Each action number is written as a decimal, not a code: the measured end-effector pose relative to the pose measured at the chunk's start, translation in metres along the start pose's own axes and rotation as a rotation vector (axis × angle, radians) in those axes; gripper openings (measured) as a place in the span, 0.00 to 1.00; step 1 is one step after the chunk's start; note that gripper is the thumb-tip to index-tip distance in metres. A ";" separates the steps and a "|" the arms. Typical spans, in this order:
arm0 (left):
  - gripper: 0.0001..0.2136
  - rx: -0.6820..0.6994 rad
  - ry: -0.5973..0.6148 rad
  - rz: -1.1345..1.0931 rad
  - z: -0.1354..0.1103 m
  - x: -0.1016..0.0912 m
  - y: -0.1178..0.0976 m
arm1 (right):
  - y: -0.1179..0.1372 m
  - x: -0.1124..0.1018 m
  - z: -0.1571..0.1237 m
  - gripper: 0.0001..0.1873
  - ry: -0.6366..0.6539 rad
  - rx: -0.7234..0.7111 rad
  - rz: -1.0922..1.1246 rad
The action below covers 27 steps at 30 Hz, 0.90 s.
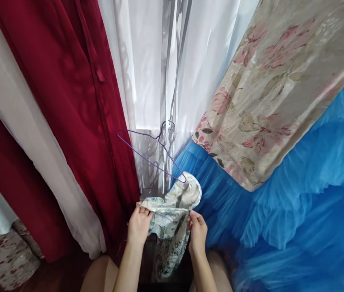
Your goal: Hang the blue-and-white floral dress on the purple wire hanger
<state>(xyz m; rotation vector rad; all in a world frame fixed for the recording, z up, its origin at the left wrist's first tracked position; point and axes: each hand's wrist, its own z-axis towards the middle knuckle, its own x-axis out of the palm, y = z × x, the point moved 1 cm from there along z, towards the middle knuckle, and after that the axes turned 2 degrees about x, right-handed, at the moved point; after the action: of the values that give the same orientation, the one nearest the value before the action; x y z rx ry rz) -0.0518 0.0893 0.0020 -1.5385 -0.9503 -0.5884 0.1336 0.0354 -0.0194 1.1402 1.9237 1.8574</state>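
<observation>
Low in the middle, my left hand (139,225) and my right hand (197,231) each pinch an upper edge of a pale floral garment (172,215), holding it stretched between them. A thin purple wire hanger (152,152) sits just above the hands. Its right end is tucked into the garment's top, and its hook points up against the white curtain. The rest of the garment hangs down between my forearms.
A dark red curtain (77,101) and a white sheer curtain (141,73) hang ahead and to the left. A bed with a blue ruffled skirt (281,211) and a floral bedspread (275,89) fills the right side. My knees show at the bottom.
</observation>
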 end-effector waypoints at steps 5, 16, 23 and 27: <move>0.14 0.118 0.271 0.379 -0.059 0.058 0.032 | 0.036 -0.007 -0.010 0.27 0.436 -0.078 -0.205; 0.14 0.261 0.560 0.910 -0.081 0.052 0.027 | 0.078 -0.013 -0.042 0.18 1.046 0.140 -0.172; 0.09 -0.027 0.871 1.505 -0.099 -0.014 0.028 | 0.156 -0.041 0.013 0.17 0.887 -0.044 -0.292; 0.12 0.089 0.803 1.540 -0.087 -0.012 0.002 | 0.212 -0.023 0.080 0.14 0.708 -0.228 -0.262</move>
<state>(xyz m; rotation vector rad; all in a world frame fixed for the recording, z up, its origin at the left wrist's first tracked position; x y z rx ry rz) -0.0438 0.0023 0.0084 -1.3038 0.8377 0.0316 0.2780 0.0564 0.1554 0.1373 1.9612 2.4362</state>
